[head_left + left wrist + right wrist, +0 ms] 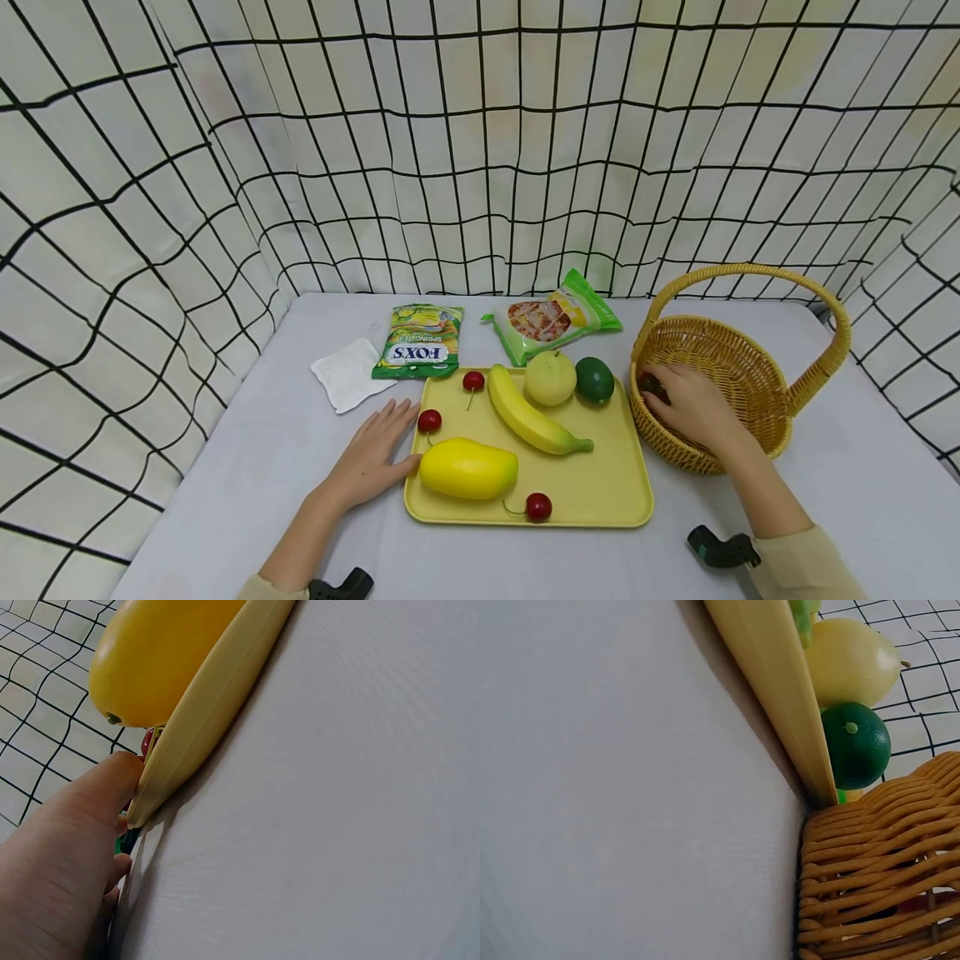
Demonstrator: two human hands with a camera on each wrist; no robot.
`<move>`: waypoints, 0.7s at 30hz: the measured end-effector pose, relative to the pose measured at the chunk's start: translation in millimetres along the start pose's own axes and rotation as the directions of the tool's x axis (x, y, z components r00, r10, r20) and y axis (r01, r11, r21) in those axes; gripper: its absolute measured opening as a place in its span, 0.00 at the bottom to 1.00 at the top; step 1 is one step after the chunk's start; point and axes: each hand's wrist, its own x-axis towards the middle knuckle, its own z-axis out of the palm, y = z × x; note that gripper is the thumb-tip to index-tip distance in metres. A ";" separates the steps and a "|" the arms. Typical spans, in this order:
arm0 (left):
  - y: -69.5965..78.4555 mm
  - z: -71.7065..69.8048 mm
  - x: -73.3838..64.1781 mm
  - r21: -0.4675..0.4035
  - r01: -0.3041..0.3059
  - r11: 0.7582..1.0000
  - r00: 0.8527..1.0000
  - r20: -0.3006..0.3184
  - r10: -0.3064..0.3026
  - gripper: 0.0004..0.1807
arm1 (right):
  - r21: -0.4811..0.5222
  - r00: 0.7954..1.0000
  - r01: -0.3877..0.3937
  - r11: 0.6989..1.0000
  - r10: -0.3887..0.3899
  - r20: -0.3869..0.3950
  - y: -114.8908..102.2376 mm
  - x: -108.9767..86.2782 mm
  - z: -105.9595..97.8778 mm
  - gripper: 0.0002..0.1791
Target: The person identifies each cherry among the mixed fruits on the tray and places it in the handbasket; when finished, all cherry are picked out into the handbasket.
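Left hand: rests spread beside the tray, palm down; its fingers are straight and grasp nothing. The thumb touches the tray's edge, probably to steady it.
Right hand: reaches into the basket from the near side; its fingers and thumb appear curled around a dark red fruit, partly hidden by the hand.
Dark red fruit: inside the basket, by the wall nearest the tray.
Basket: woven wicker, standing just right of the tray, within easy reach of the right hand. Its tall handle arches above, leaving room for the arm.
Tray: yellow, flat, its raised rim likely meant to stop round things rolling off.
Fruit on tray: a mango at near left, a banana slanting across the middle, a pale green fruit beside a dark green lime, and three cherries scattered about.
Beyond tray: a candy bag, lettering upside down, and a snack packet, seemingly set aside.
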 end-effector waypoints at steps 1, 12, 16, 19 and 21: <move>0.0 0.0 -0.2 0.000 0.000 1.000 1.000 0.000 0.000 0.39 | -0.001 1.000 -0.006 1.000 0.006 0.009 0.3 0.7 0.7 0.22; 1.4 -0.4 0.4 0.000 0.003 1.000 1.000 0.003 -0.003 0.39 | 0.026 0.996 -0.035 0.999 0.033 0.080 -2.8 0.1 2.3 0.24; 1.1 0.3 0.6 -0.004 0.006 1.000 1.000 0.005 -0.006 0.39 | 0.028 0.997 -0.023 0.999 0.021 0.072 -3.3 -0.4 3.6 0.24; 0.8 0.6 0.7 -0.002 0.006 1.000 1.000 0.004 -0.006 0.39 | 0.032 0.997 -0.026 0.999 0.023 0.069 -3.6 -0.7 3.6 0.24; 0.7 0.6 0.7 -0.002 0.006 1.000 1.000 0.005 -0.006 0.39 | 0.036 0.997 -0.032 0.999 0.029 0.072 -3.7 -0.7 3.2 0.24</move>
